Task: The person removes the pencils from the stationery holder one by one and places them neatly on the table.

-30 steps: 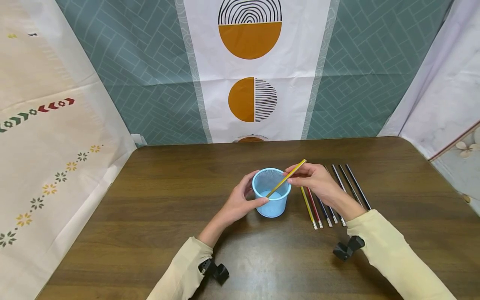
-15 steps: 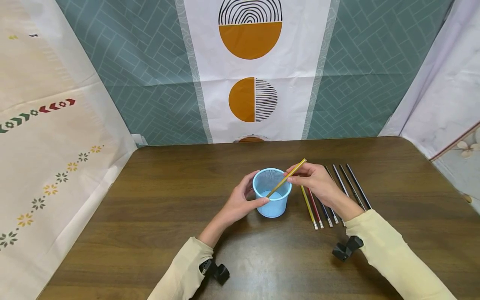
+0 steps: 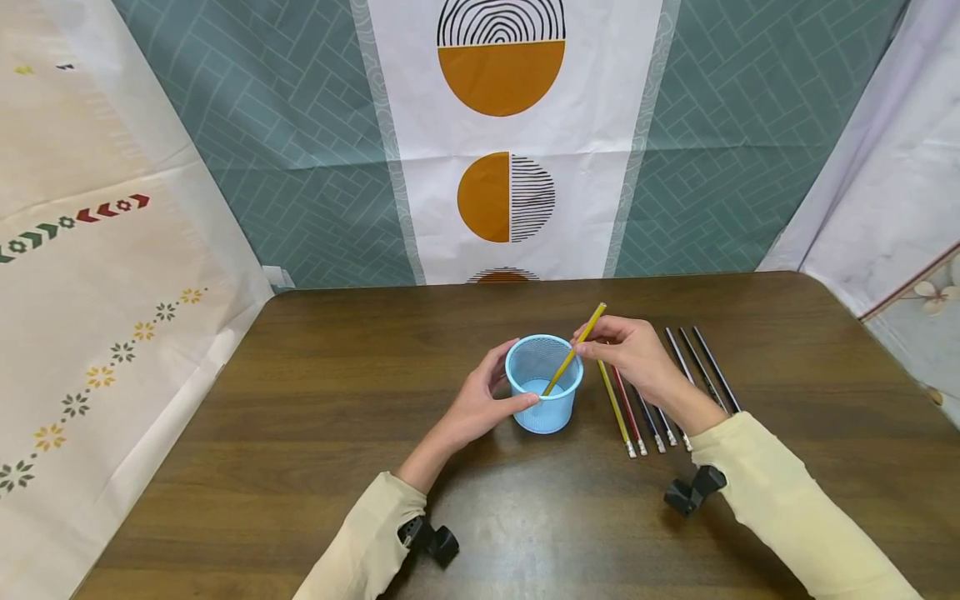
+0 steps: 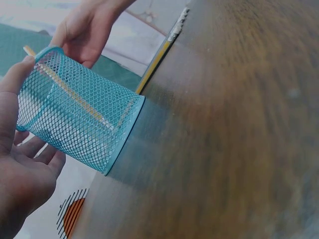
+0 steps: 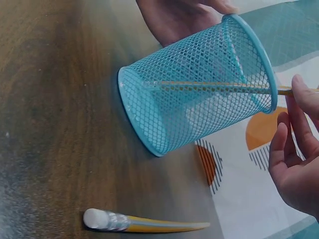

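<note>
My left hand (image 3: 480,404) holds a light blue mesh pencil cup (image 3: 544,414) upright on the table, its thumb at the near rim and its fingers round the left side. With thumb and fingertips, my right hand (image 3: 630,354) pinches a yellow pencil (image 3: 590,325) at the cup's right rim. That pencil slants down into the cup; through the mesh in the right wrist view, its eraser end (image 5: 152,84) shows close to the bottom. The upper end sticks out above the rim and my right fingers.
Right of the cup lies a row of pencils, among them a yellow one (image 3: 615,408), a red one (image 3: 630,412) and several dark ones, partly under my right hand. Their eraser ends point toward me. A patterned cloth (image 3: 525,183) hangs behind the brown table (image 3: 337,375).
The yellow pencil has tipped steeper, its upper end higher and its lower end shifted from the near rim further into the cup. My right hand rose slightly; the left stayed put.
</note>
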`<state>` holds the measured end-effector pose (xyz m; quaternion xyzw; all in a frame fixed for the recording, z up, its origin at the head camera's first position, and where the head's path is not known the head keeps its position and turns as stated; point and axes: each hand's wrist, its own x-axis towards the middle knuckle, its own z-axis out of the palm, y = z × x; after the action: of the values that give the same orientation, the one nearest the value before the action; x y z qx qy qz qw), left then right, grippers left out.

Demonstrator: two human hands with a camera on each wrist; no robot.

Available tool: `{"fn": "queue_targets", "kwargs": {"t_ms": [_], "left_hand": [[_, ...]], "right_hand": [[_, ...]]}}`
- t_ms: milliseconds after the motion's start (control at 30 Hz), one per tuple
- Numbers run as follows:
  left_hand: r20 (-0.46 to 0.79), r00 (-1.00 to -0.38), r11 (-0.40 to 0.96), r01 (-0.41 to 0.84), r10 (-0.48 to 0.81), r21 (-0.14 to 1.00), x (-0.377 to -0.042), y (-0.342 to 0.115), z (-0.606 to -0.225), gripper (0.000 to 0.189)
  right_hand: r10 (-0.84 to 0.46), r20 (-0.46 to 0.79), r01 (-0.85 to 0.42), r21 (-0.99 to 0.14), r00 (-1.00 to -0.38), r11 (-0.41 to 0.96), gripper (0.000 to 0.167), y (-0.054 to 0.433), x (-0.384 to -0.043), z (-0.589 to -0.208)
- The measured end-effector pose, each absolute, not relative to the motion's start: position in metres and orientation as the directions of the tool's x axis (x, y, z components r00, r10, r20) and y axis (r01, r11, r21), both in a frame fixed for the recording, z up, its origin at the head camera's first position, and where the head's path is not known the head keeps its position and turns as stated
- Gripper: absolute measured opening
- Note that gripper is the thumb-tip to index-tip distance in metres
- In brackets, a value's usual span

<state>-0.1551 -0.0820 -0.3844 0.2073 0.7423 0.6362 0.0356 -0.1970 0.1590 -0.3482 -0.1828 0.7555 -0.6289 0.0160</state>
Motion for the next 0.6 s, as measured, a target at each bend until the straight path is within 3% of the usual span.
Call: {"fn": "queue_targets", "kwargs": {"t_ms": [233,600], "left_hand": [[0.19,-0.915,0.118,0.246,0.357,0.962,-0.141,-0.081,-0.357,0.072],[0.193,-0.913,0.122,0.251,0.36,0.96,-0.146,-0.081,-0.366,0.073]], "right_hand": [[-0.3,0.254,-0.288,-0.955,-0.919,0.074,0.017,0.157,-0.196,-0.34],[-0.33,0.289,-0.295,-0.955,-0.899,-0.033,0.013,0.157,-0.192,-0.329]]}}
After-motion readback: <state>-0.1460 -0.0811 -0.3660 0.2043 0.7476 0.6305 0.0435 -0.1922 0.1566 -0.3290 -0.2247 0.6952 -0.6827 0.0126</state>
